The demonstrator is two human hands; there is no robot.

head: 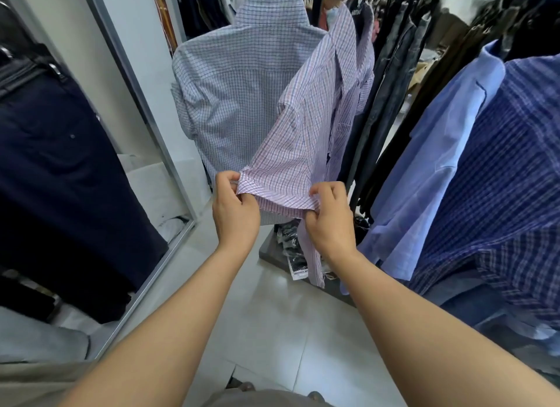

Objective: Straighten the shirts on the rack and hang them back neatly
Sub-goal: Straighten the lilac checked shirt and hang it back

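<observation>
Floor point(272, 315): pale tiles lay below the fingers, nearest the camera.
Left hand point(235, 208): held out in front with its fingers point(227, 179) curled and pinching the left corner of the sleeve's hem.
Right hand point(328, 217): level with the left and near it, its fingers point(325, 190) curled and pinching the right corner of the same hem.
Sleeve point(281, 176): a short sleeve, drawn out flat between the two sets of fingers.
Pink checked shirt point(321, 103): hung above and beyond the fingers, turned side-on with its collar at the top; a strip of its front trailed down past the right fingers.
Packets point(291, 246): just below and beyond the fingers, lying on a dark base board point(266, 249).
Blue checked shirt point(236, 88): hung just behind the pink one, above and left of the fingers, its back to the camera and partly covered by the pink one.
Mirror point(60, 164): left of the left fingers, metal-framed, showing dark clothes.
Light blue shirt point(439, 164): hung to the right of the right fingers.
Dark plaid shirt point(515, 164): farther right, touching the light blue one.
Dark trousers point(388, 103): hung beyond the right fingers, behind the pink shirt.
</observation>
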